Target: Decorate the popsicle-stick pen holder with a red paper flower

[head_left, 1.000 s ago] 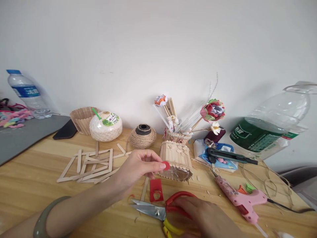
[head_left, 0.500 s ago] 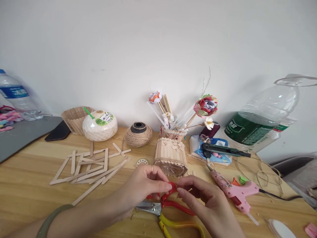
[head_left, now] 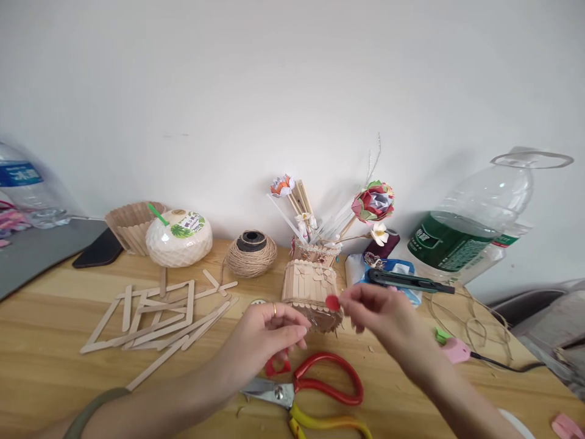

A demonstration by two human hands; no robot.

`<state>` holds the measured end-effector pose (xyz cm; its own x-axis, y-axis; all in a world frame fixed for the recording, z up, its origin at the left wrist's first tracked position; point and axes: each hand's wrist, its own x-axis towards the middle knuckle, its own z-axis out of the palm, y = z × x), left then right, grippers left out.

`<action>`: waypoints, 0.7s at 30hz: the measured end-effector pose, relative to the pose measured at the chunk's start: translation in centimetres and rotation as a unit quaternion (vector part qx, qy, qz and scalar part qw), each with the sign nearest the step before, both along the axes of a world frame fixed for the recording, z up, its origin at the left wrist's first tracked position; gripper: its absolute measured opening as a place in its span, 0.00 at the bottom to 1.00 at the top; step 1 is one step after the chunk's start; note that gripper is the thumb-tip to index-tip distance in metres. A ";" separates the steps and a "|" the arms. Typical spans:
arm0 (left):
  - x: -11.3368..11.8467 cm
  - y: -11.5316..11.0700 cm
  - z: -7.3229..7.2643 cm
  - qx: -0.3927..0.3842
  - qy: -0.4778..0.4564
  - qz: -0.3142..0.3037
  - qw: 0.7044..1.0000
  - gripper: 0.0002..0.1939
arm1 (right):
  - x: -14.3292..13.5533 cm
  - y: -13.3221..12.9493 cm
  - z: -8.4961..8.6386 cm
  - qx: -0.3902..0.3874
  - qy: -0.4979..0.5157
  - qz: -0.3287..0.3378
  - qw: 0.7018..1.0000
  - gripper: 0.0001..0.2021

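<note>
Between the thumb and forefinger of my right hand is a small red round piece, in front of the stick-covered pot. My left hand, with a ring on one finger, has its fingers curled together; a red scrap shows just below them, and whether they grip it is hard to tell. Scissors with one red and one yellow handle lie on the table below both hands. Paper flowers and thin sticks stand up behind the pot.
Wooden sticks lie at the left, near a white coconut and a twine spool. A utility knife, a large green-labelled bottle and a partly hidden pink glue gun are at the right.
My hands have moved apart. My right hand has lifted the red round piece up toward the pot, uncovering the scissors' red handle and covering much of the glue gun. The view has shifted slightly.
</note>
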<state>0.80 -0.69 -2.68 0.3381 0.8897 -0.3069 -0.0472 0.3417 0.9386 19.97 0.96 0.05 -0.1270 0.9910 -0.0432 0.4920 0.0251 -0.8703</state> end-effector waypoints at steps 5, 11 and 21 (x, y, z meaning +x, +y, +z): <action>-0.1 0.6 0.0 0.009 0.004 0.013 1.000 0.12 | 0.8 5.5 0.6 -0.029 -0.044 -0.003 0.999 0.09; -0.3 1.0 -0.2 0.015 0.008 0.013 1.000 0.12 | 0.8 7.1 0.0 -0.057 -0.116 0.027 0.991 0.11; -0.2 1.2 -0.4 0.015 0.011 0.006 1.000 0.11 | 0.7 7.4 0.1 -0.074 -0.129 0.051 0.988 0.11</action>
